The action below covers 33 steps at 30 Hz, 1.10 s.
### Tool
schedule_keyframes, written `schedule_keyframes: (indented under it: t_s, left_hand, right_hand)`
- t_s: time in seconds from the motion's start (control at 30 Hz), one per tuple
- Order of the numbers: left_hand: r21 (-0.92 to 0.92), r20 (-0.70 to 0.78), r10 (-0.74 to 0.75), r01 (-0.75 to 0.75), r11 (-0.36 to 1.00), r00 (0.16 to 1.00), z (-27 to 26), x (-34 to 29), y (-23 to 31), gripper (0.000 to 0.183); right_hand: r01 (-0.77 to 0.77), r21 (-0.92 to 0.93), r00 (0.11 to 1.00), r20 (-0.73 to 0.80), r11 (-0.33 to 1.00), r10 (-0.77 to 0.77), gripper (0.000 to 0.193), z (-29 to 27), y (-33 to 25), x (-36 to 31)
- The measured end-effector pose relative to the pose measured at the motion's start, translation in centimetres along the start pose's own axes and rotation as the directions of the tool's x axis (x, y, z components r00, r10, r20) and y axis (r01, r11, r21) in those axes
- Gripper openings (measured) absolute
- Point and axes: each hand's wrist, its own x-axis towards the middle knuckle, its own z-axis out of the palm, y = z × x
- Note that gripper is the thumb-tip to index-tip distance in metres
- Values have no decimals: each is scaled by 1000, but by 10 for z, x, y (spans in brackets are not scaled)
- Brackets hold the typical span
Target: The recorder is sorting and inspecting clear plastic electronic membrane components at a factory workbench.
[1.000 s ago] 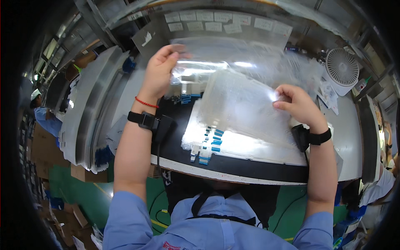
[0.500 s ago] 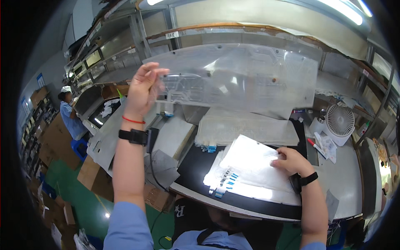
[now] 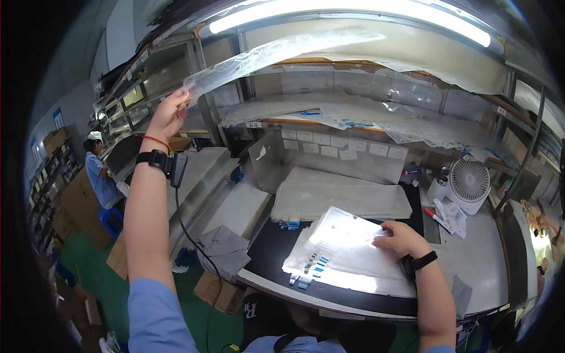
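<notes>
My left hand (image 3: 169, 112) is raised at the upper left, its fingers pinched on one end of a long clear plastic sheet (image 3: 253, 59). The sheet stretches up and to the right in front of the shelves, seen nearly edge-on. Lower right, my right hand (image 3: 403, 240) is closed at the right side of a stack of translucent film sheets (image 3: 347, 247) with blue tabs along the left end. Its thumb and fingertips lie on the top sheets; how many they grip is hidden. Behind that stack lies a second pile of long sheets (image 3: 341, 197), also with blue tabs.
A black mat (image 3: 265, 253) covers part of the workbench. At the right stand a white fan (image 3: 469, 182) and a red marker (image 3: 436, 219). Shelves (image 3: 353, 109) loaded with clear sheets run across the back. A grey cloth (image 3: 225, 250) lies left, near a cable. Another person (image 3: 99, 176) sits far left.
My left hand has moved left and the clear sheet has swung up, uncovering the shelf and labelled panel behind. My right hand stays at the stack.
</notes>
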Motion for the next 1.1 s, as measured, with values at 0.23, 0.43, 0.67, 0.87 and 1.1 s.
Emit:
schedule_keyframes:
  t_s: [0.23,0.43,0.67,0.87,1.1]
  left_hand:
    - [-403,-244,-50,-55,914,969,56,51,10,43]
    - [-54,-360,215,-251,967,908,41,84,-22,59]
    - [651,-549,723,-328,685,420,56,68,-69,38]
    - [1,167,-309,314,950,936,186,-67,-154,29]
    - [330,299,-807,738,588,509,229,-145,-216,56]
  right_hand:
    - [-44,1,999,13,999,44,55,-3,-1,-3]
    - [-35,8,999,37,999,35,54,-3,-6,-4]
    - [52,-50,999,-14,997,-53,51,2,-1,1]
    - [1,-14,996,-95,1000,-2,41,-3,11,6]
    - [16,47,997,-81,999,-13,36,0,19,11]
